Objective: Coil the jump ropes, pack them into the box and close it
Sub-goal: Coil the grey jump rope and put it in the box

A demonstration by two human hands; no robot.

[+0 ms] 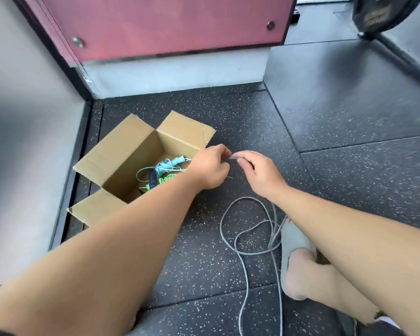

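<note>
Open cardboard box [121, 151] on floor [325, 117], pale-blue rope [166, 166] and green rope [166, 179] tangled inside, left hand [210, 169] and right hand [260, 174] just beside it, both grips pinching grey rope [243, 229]

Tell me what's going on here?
A person on the gym floor pinches what looks like one end of a grey jump rope between left hand and right hand. The rest of it lies in loose loops on the floor. Beside them an open cardboard box already holds blue and green ropes.
</note>
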